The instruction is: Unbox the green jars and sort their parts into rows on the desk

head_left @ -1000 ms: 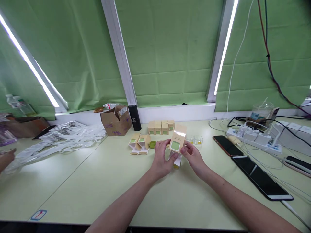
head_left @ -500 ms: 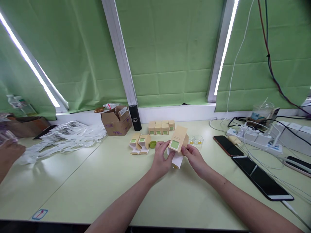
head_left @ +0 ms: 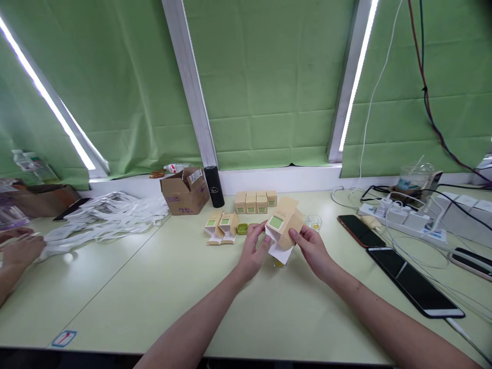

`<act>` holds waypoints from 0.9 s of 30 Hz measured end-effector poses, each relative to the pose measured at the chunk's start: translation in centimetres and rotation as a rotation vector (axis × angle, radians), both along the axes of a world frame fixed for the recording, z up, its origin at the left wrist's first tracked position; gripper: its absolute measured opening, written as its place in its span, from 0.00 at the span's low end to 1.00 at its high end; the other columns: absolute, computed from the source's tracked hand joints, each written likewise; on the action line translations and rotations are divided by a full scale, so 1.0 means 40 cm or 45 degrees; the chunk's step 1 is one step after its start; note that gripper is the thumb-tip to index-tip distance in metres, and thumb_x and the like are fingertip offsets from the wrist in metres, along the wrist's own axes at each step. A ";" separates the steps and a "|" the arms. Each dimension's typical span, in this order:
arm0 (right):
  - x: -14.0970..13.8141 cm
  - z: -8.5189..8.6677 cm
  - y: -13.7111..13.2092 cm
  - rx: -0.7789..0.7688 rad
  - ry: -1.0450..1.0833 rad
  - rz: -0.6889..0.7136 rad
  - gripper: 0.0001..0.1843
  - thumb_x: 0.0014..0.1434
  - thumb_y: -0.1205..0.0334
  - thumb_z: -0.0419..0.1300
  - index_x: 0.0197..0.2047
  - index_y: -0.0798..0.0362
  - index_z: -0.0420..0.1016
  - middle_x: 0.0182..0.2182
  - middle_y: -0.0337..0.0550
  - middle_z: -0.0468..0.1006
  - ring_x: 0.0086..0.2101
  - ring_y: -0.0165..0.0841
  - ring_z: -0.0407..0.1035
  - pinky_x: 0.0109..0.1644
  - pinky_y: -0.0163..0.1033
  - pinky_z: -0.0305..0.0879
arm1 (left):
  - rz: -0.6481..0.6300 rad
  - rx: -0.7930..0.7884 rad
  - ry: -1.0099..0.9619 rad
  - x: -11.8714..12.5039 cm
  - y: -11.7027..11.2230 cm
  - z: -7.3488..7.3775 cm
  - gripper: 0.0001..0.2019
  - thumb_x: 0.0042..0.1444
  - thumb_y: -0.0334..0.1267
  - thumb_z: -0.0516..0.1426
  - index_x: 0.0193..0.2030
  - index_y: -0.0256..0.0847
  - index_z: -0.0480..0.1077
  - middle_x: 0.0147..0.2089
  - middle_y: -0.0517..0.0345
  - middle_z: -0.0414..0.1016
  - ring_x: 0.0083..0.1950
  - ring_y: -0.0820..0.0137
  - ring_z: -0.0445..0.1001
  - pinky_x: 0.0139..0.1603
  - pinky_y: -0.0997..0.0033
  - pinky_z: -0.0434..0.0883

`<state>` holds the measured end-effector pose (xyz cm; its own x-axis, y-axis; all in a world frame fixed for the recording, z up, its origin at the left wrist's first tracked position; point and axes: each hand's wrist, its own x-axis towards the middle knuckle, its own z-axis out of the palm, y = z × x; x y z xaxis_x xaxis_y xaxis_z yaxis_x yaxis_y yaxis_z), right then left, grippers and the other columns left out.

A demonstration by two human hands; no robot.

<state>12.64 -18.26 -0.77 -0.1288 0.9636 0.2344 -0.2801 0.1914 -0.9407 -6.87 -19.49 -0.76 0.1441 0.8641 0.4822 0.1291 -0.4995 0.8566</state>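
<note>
Both my hands hold one small tan carton with a green square on its face, a little above the pale green table. My left hand pinches its lower left side. My right hand grips its right side, thumb on the front. The carton's white bottom flaps hang open. Under it a small yellow object lies on the table. Just behind stand two part-folded cartons, a green lid and a row of several closed cartons.
A brown cardboard box and a black cylinder stand at the back. White strips lie heaped at left, where another person's hands work. Phones, a power strip and cables crowd the right.
I have turned the carton so that its side face shows and its bottom flaps have swung open. The other person's hands have come further onto the table at left.
</note>
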 end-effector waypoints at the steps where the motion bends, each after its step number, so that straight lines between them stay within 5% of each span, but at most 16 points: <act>1: 0.001 0.000 0.001 0.006 0.010 -0.015 0.33 0.49 0.32 0.73 0.46 0.50 0.83 0.46 0.52 0.87 0.44 0.48 0.80 0.51 0.53 0.76 | 0.013 -0.004 -0.015 -0.002 0.001 0.002 0.28 0.67 0.59 0.55 0.65 0.44 0.72 0.56 0.46 0.71 0.64 0.54 0.66 0.69 0.51 0.63; 7: 0.007 -0.004 0.005 0.011 -0.014 -0.128 0.30 0.49 0.35 0.75 0.45 0.48 0.83 0.45 0.51 0.87 0.47 0.52 0.81 0.53 0.58 0.77 | 0.127 -0.106 -0.136 -0.001 0.015 -0.007 0.26 0.66 0.62 0.56 0.57 0.44 0.76 0.56 0.46 0.75 0.62 0.54 0.72 0.65 0.52 0.68; 14: 0.003 -0.002 -0.003 -0.009 -0.020 -0.082 0.30 0.47 0.35 0.75 0.43 0.50 0.83 0.44 0.52 0.87 0.46 0.53 0.81 0.51 0.57 0.78 | 0.126 -0.189 -0.107 0.003 0.029 -0.005 0.24 0.62 0.63 0.60 0.44 0.41 0.77 0.43 0.49 0.80 0.49 0.57 0.76 0.53 0.58 0.73; 22: -0.007 -0.022 -0.006 0.082 -0.093 -0.011 0.29 0.51 0.34 0.73 0.46 0.48 0.82 0.45 0.49 0.86 0.45 0.48 0.80 0.50 0.53 0.78 | -0.067 -0.326 -0.169 0.006 0.024 0.011 0.23 0.56 0.59 0.66 0.44 0.39 0.77 0.42 0.51 0.81 0.45 0.60 0.78 0.48 0.61 0.74; 27: 0.002 -0.018 -0.010 0.278 -0.162 -0.071 0.27 0.61 0.36 0.67 0.54 0.44 0.77 0.48 0.48 0.84 0.49 0.44 0.77 0.54 0.50 0.73 | 0.125 -0.042 -0.253 -0.005 0.032 0.012 0.17 0.59 0.53 0.66 0.42 0.41 0.75 0.44 0.52 0.80 0.48 0.60 0.77 0.53 0.58 0.74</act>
